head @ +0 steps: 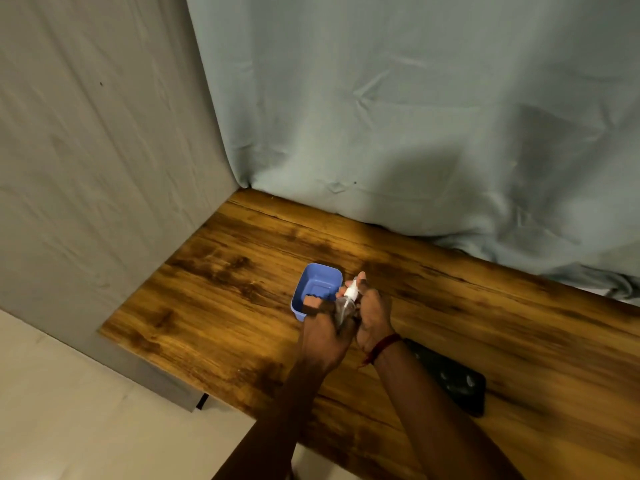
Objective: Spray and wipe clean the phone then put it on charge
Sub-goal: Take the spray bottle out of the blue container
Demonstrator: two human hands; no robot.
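Note:
A small clear spray bottle (pixel 347 299) with a white nozzle is held between both hands, just right of a blue tub. My left hand (pixel 323 332) wraps the bottle's body from below. Fingers of my right hand (pixel 374 315) close around the bottle's neck and white top. A black phone (pixel 450 379) lies flat on the wooden table (pixel 221 289), to the right of my right forearm, with pale wet marks on its surface. Its near-left end is hidden by that forearm.
The blue plastic tub (pixel 317 289) stands on the table, touching my left fingers. Grey-blue cloth (pixel 398 116) hangs behind the table and a grey sheet (pixel 86 168) covers its left side. Pale floor (pixel 86 427) lies past the table's left edge.

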